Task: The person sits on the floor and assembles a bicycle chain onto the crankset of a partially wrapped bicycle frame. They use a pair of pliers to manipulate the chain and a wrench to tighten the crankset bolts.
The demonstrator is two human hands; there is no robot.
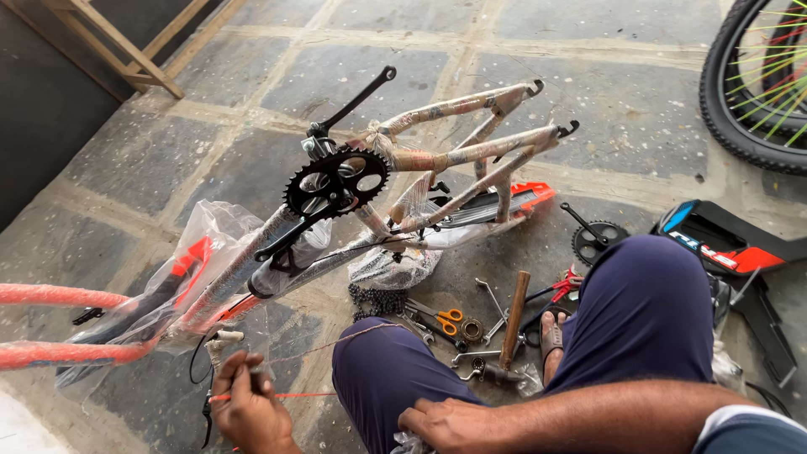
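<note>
**Clerk:** Item one — the bicycle frame (437, 160)?

**Checker:** It lay upside down across the middle of the picture, its tubes wrapped in paper and plastic. The chainring (336, 181) with both crank arms was already fitted at centre. No wheels, no chain and no pedals were on it, as far as could be seen.

**Clerk:** Hands?

**Checker:** The left hand (248, 408), at the bottom left, was closed on a thin orange cable (290, 395) and something small I could not make out, beside a black brake lever (207, 412). The right hand (450, 424), bottom centre, rested on the knee of the blue trousers (639, 311), touching a scrap of clear plastic; whether it pinched that scrap or lay loose, I could not tell.

**Clerk:** Loose parts?

**Checker:** On the stone floor (277, 50), lower centre: a coiled chain (376, 300), orange-handled scissors (443, 319), several spanners (490, 296) and a wooden-handled hammer (513, 321). A second chainring (598, 240) lay to the right, a black-and-orange mudguard (727, 244) beyond it, and a tyred wheel (748, 84) stood at the upper right.

**Clerk:** Progress?

**Checker:** Early, in my judgement — cranks on, cable in hand; wheels, chain, mudguard and unwrapping remained.
</note>
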